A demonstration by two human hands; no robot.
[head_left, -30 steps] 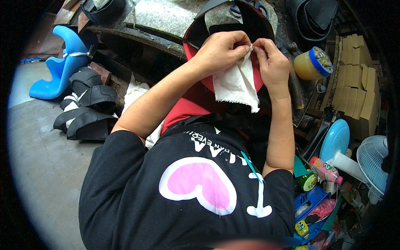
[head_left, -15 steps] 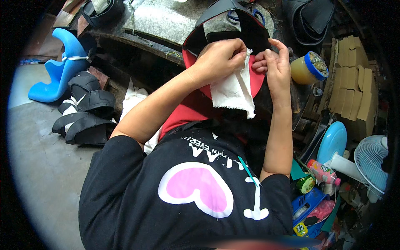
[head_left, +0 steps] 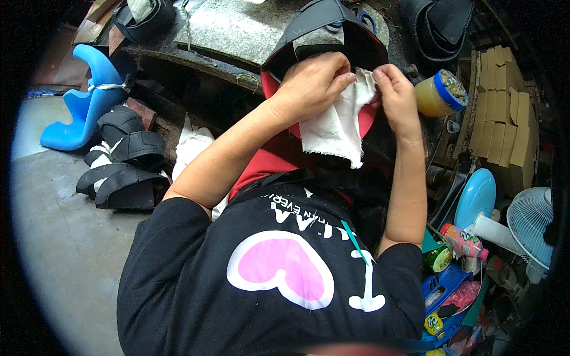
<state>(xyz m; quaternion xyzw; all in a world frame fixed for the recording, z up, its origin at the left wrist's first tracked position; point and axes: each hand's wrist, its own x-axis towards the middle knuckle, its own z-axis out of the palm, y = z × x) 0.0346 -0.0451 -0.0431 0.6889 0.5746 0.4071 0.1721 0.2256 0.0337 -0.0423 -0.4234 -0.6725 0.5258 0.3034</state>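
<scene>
A frayed white cloth (head_left: 333, 129) hangs between my hands, its ragged lower edge loose. My left hand (head_left: 317, 77) is closed, pinching the cloth's upper part between thumb and fingers. At the cloth's upper right corner, my right hand (head_left: 396, 98) grips it with thumb and forefinger, so the top edge spreads between both hands. Behind them stands a curved black piece with a red lining (head_left: 314, 22); I cannot tell its kind. Its lower part is partly hidden by my hands and the cloth. Scissors with blue handles (head_left: 368, 22) show behind its rim.
Right of my right hand stands a jar with a blue rim (head_left: 442, 94). A grey slab (head_left: 231, 32) lies on the bench. Black curved pieces (head_left: 133, 184) and a blue moulded form (head_left: 95, 101) sit at left. Cardboard (head_left: 502, 118) and a fan (head_left: 528, 228) are at right.
My right hand has closed on the cloth's upper right corner. The cloth, earlier hanging folded from my left hand, is now spread wider toward the right.
</scene>
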